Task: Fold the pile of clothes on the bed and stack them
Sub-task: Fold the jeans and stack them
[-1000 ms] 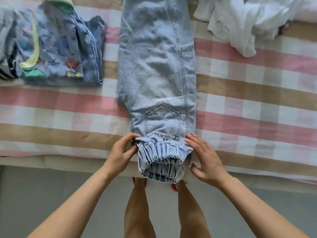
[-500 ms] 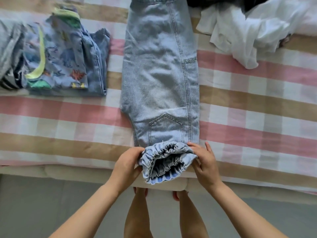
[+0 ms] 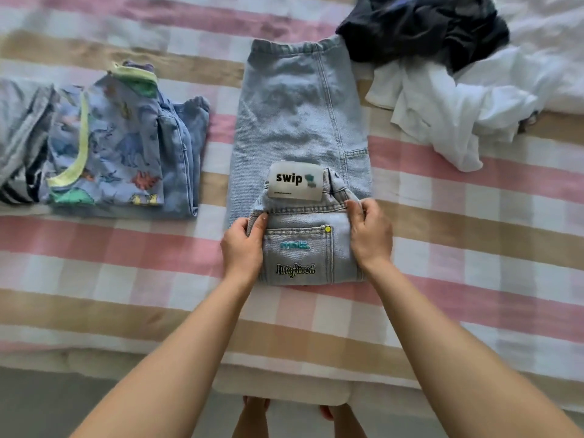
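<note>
Light blue jeans (image 3: 297, 121) lie lengthwise on the checked bed cover (image 3: 126, 267). Their waist end is folded up over the legs, showing a back pocket with patches and a white "swip" label. My left hand (image 3: 243, 248) grips the left edge of the folded waist. My right hand (image 3: 368, 232) grips its right edge near the belt loop. A stack of folded clothes (image 3: 110, 153), topped by a dinosaur-print garment, sits to the left. Unfolded white clothes (image 3: 458, 105) and a dark garment (image 3: 423, 30) lie at the back right.
The bed's near edge (image 3: 284, 384) runs across the bottom, with grey floor below it. My feet show under the edge. Bare bed cover stretches to the right of the jeans.
Both hands took the waist end from the bed's edge and carried it away from me over the legs. The pocket side and label now face up.
</note>
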Motion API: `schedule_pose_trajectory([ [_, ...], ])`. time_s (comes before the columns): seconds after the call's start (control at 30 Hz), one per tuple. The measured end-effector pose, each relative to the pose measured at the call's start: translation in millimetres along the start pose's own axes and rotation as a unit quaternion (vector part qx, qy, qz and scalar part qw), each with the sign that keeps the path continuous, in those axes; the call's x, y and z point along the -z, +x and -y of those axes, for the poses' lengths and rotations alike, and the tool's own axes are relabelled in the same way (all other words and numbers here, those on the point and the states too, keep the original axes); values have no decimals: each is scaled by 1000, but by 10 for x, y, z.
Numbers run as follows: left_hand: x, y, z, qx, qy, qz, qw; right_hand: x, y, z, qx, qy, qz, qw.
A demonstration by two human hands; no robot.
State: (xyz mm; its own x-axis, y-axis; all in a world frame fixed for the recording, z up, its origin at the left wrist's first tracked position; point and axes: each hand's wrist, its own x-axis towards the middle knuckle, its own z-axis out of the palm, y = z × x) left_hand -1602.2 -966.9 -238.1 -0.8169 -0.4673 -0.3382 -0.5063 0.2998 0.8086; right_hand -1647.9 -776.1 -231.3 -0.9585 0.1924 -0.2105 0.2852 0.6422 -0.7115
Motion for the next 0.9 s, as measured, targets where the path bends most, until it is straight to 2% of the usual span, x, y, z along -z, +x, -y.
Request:
schedule_pose_trajectory([
  [0.07, -56, 81, 24, 19, 53, 1, 998, -46, 85, -19, -44, -33, 18, 998],
  [0.13, -68, 79, 23, 3, 72, -3, 997, -44, 89, -18, -55, -41, 9, 998],
  [0.27, -23, -14, -52, -90, 17, -44, 995, 22, 31, 62, 39, 19, -75, 996],
  [0.33, -33, 69, -127, -106, 1, -61, 993, 15, 112, 116, 52, 32, -99, 993],
  [0.47, -111, 307, -146, -35, 80, -27, 996, -100, 311, 74, -24, -31, -42, 998],
  [0.53, -106, 307, -126, -25, 100, -1, 995, -123, 314, 21, -56, -53, -12, 997],
  [0.57, -79, 273, -123, -37, 93, -6, 995, -109, 289, 5, -58, -48, -11, 997],
  [0.63, -18, 157, -89, -69, 110, -74, 989, -43, 175, -28, -50, -36, -28, 998],
  [0.7, 43, 29, -14, -23, 121, -154, 980, 35, -17, -85, -78, -33, -48, 995],
  [0.73, 60, -42, 23, 29, 86, -162, 983, 68, -140, -121, -108, -18, -43, 993],
  [0.8, 59, -160, 101, 132, -25, -134, 982, 98, -382, -193, -164, 40, -11, 986],
  [0.9, 72, -246, 174, 195, -139, -116, 964, 109, -576, -244, -207, 110, 18, 972],
])
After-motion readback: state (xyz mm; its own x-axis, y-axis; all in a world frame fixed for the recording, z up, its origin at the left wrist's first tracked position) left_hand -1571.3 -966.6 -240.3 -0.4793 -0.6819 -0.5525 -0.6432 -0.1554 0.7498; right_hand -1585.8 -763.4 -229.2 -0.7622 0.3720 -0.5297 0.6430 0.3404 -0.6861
